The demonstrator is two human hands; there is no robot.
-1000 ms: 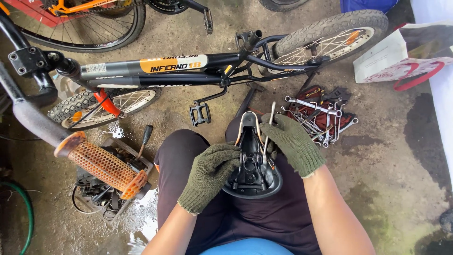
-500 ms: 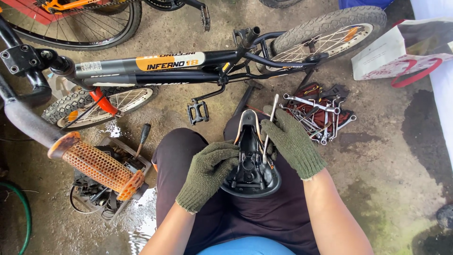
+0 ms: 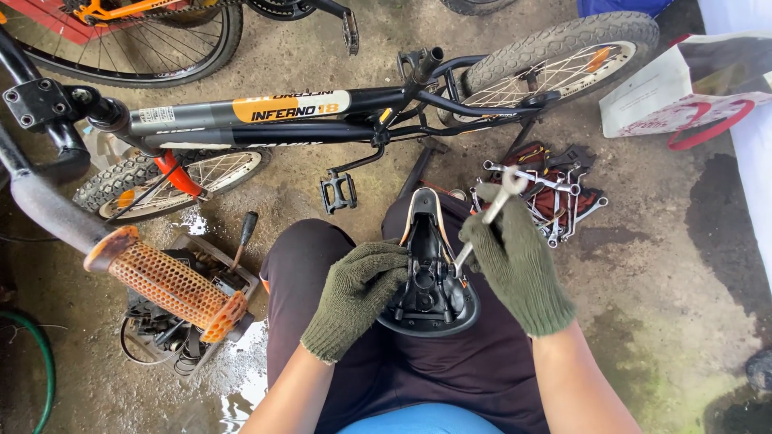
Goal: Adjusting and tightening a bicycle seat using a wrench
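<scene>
A black bicycle saddle lies upside down on my lap, its underside and rails showing. My left hand, in a dark green knit glove, grips the saddle's left side. My right hand, gloved the same way, holds a silver wrench whose lower end sits on the saddle's clamp while its upper end points up and away. A pile of silver wrenches lies on a dark red cloth just beyond my right hand.
A small black bicycle lies on the concrete floor ahead, pedal toward me. An orange handlebar grip juts in at left above a box of tools. A white bag sits at upper right.
My right hand has tilted the wrench, swinging its upper end to the right. The left hand stays on the saddle. The view has shifted slightly.
</scene>
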